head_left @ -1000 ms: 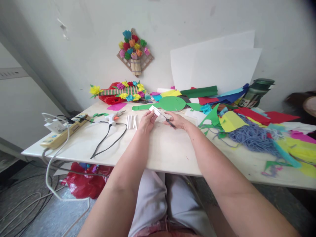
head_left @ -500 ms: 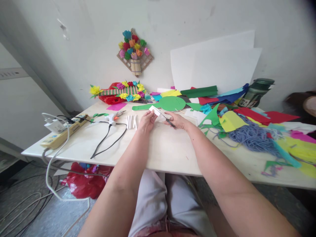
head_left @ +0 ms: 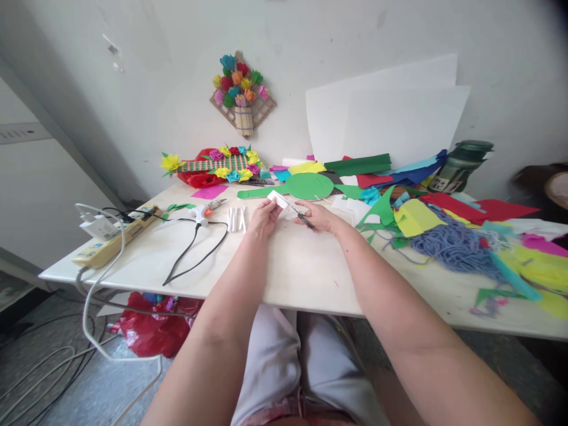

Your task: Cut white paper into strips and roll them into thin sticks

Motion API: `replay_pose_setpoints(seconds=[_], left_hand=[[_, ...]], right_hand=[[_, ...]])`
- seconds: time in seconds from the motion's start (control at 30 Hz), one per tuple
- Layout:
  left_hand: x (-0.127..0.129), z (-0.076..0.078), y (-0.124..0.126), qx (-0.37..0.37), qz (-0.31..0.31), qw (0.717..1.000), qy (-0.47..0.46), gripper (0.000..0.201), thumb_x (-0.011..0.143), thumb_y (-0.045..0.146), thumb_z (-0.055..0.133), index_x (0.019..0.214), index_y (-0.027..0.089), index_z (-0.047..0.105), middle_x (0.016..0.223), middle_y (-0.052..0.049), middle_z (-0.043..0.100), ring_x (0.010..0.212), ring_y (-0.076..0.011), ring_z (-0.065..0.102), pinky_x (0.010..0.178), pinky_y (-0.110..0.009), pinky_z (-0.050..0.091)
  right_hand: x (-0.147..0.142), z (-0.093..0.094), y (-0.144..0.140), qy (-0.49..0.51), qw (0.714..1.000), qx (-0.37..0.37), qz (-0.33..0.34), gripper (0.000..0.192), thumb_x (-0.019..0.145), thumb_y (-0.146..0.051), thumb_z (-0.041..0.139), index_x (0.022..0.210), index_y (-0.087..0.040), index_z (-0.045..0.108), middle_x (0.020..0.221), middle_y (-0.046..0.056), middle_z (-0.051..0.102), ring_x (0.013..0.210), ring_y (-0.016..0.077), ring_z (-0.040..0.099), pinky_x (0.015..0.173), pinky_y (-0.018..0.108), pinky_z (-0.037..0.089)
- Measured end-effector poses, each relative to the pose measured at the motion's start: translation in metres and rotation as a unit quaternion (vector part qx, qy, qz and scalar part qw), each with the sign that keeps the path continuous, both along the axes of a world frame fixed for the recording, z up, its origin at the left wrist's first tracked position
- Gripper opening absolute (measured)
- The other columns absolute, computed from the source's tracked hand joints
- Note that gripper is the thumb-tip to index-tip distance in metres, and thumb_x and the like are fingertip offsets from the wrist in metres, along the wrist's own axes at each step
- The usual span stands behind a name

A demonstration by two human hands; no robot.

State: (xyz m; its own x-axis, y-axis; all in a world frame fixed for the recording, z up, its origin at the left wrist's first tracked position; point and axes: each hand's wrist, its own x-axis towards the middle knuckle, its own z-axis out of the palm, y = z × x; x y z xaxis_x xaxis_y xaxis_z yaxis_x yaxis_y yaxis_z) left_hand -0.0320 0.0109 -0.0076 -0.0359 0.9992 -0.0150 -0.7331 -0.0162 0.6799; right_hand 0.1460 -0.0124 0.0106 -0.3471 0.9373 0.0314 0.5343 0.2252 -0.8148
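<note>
Worktable [head_left: 284,272], white, viewed from the seated person's lap. Left hand [head_left: 262,218]: fingers pinched closed on a small white paper piece [head_left: 277,198], lifted just above the tabletop so its edge is free to meet the blades. Right hand [head_left: 320,216]: closed around small scissors [head_left: 302,216], tips aimed toward 10 o'clock at the paper; whether the blades are parted is too small to tell. Green paddle-shaped cutout [head_left: 302,186]: flat at 12 o'clock, just beyond the hands. White sticks [head_left: 236,219]: just beside the left hand at 9 o'clock. Glue gun [head_left: 203,210]: further toward 9 o'clock, cord trailing. Blue yarn tangle [head_left: 457,245]: at 3 o'clock, among coloured paper scraps.
</note>
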Motion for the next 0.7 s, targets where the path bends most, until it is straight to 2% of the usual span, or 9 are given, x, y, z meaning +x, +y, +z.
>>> replay_pose_setpoints(seconds=[0.57, 0.7], left_hand=[[-0.0016, -0.0006, 0.0014, -0.005, 0.007, 1.0, -0.009, 0.011, 0.079, 0.003, 0.058, 0.072, 0.011, 0.06, 0.071, -0.002, 0.065, 0.068, -0.0086, 0.065, 0.082, -0.022, 0.052], [-0.0016, -0.0002, 0.0009, -0.02, 0.015, 0.999, -0.021, 0.01, 0.078, 0.003, 0.059, 0.076, 0.012, 0.06, 0.072, -0.002, 0.066, 0.072, -0.0096, 0.066, 0.084, -0.023, 0.052]], right_hand=[[-0.0016, 0.0018, -0.0011, 0.015, 0.999, 0.031, 0.009, 0.075, 0.067, -0.044, 0.071, 0.132, -0.02, 0.044, 0.063, -0.005, 0.057, 0.045, 0.0043, 0.04, 0.041, 0.016, 0.034], [-0.0022, 0.0025, -0.0014, 0.016, 0.999, 0.028, 0.009, 0.075, 0.066, -0.044, 0.072, 0.131, -0.021, 0.044, 0.062, -0.006, 0.055, 0.046, 0.0047, 0.04, 0.042, 0.016, 0.034]])
